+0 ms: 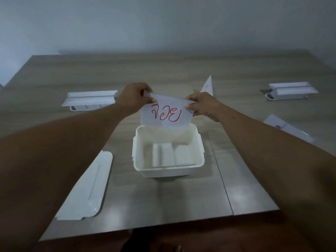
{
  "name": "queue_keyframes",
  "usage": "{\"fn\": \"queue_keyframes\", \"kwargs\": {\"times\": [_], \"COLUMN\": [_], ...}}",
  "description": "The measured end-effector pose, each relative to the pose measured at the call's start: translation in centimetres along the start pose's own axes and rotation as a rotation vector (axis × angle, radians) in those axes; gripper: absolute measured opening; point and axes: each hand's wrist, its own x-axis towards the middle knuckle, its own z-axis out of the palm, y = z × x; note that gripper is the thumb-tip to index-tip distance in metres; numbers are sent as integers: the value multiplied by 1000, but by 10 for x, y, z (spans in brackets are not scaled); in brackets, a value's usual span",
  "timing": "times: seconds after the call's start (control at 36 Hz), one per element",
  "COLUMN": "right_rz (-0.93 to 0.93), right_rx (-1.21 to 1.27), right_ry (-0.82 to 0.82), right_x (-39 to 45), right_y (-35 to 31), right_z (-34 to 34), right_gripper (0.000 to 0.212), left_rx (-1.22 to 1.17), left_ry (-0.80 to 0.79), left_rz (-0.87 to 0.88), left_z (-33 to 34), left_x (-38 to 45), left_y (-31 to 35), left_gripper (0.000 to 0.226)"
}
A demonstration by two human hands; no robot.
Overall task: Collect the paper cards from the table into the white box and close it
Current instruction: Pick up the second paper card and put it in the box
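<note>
An open white box (199,151) stands in the middle of the wooden table, with folded white papers lying on its bottom. Above its far rim I hold a white paper card (166,114) with red handwriting. My left hand (135,97) pinches its top left corner and my right hand (201,106) pinches its top right corner. The card's lower edge hangs just over the box opening. The box's white lid (87,188) lies flat on the table to the left. Another card (208,86) stands folded behind my right hand, and one more card (287,128) lies at the right.
Two white flip-up socket covers are set in the table, one at the far left (90,100) and one at the far right (291,90). The table's near edge runs below the box and a wall stands behind the table.
</note>
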Motion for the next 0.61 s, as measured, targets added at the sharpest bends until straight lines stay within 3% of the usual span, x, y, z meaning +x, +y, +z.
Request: {"fn": "queue_keyframes", "kwargs": {"times": [0.11, 0.25, 0.42, 0.61], "right_rz": [24, -29, -22, 36], "right_rx": [6, -120, -464, -602], "right_ry": [-20, 13, -135, -254], "right_x": [-25, -48, -58, -68], "right_y": [19, 42, 67, 87], "right_z": [1, 16, 37, 64], "right_gripper": [38, 28, 24, 27], "left_rx": [111, 166, 302, 413], "left_ry": [-144, -275, -466, -652], "left_rz": [52, -10, -58, -25], "left_z": [13, 32, 56, 74], "left_x": [-42, -79, -103, -115], "left_y": [8, -2, -14, -31], "left_gripper": [28, 23, 25, 25]}}
